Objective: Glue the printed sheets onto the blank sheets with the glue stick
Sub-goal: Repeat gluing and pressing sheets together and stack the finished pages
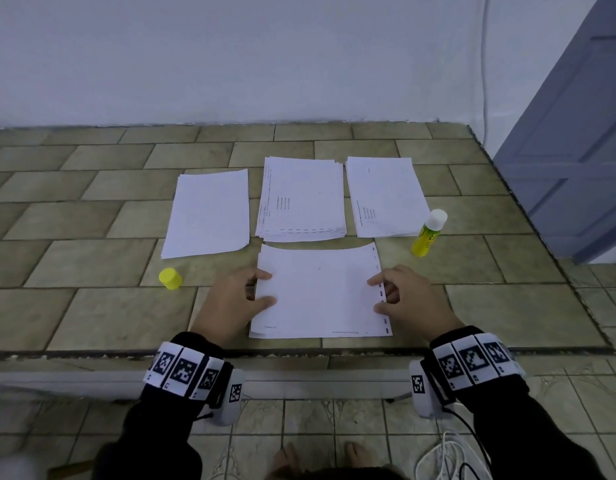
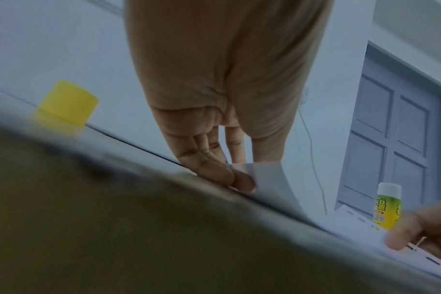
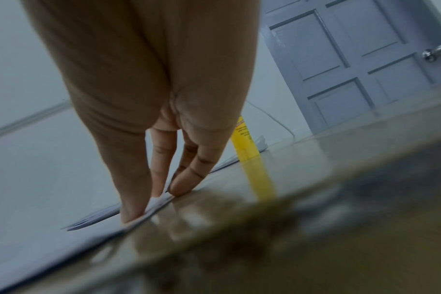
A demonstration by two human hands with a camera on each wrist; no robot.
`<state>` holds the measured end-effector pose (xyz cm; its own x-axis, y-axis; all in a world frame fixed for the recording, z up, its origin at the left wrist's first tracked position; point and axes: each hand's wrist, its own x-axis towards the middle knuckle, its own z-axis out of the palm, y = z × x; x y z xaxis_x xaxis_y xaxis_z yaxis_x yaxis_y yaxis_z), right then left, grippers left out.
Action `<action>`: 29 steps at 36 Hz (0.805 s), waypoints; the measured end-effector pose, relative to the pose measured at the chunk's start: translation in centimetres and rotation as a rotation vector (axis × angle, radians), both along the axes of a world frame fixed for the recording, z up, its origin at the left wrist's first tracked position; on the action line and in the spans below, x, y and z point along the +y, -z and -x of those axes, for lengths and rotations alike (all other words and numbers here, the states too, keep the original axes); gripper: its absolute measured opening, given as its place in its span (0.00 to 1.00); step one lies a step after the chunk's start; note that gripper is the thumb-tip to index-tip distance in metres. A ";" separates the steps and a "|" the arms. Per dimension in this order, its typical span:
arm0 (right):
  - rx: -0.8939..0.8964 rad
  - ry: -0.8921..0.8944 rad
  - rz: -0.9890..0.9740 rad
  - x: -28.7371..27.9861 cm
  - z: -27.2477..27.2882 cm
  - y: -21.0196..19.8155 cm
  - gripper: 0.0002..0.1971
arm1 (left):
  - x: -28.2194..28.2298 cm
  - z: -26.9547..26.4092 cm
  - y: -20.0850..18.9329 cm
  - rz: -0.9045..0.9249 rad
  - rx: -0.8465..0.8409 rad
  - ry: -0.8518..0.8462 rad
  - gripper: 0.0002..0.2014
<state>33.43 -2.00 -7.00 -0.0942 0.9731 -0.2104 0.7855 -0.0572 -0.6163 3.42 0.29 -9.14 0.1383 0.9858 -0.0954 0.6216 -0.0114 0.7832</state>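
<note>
A white sheet [image 1: 320, 292] with dark marks along its right edge lies near the table's front edge, and a second layer shows at its near left corner. My left hand [image 1: 265, 287] pinches its left edge, thumb on top, and the edge [image 2: 267, 179] curls up over the fingers [image 2: 214, 173]. My right hand [image 1: 377, 294] presses the right edge flat with its thumb and fingertips [image 3: 131, 214]. The uncapped glue stick [image 1: 428, 233] stands upright to the right. Its yellow cap [image 1: 170, 278] sits to the left.
Behind the sheet lie a blank stack [image 1: 206, 213], a printed stack [image 1: 301, 199] and another printed stack [image 1: 386, 197]. The tiled table [image 1: 92, 306] ends at a wall behind. A grey door [image 1: 576, 150] stands at the right. White cables [image 1: 438, 455] lie on the floor.
</note>
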 end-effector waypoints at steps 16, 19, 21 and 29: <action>0.043 0.014 -0.013 0.0 -0.4 0.7 0.19 | -0.2 0.1 0.1 -0.009 -0.001 -0.005 0.17; 0.047 0.013 -0.009 0.0 -0.5 0.7 0.19 | -0.2 0.1 0.2 -0.009 0.000 -0.004 0.17; 0.046 0.011 -0.008 0.0 -0.5 0.7 0.19 | -0.3 0.1 0.2 -0.012 0.007 -0.004 0.17; 0.046 0.014 -0.001 0.0 -0.4 0.7 0.19 | -0.3 0.3 0.6 -0.030 0.034 -0.008 0.18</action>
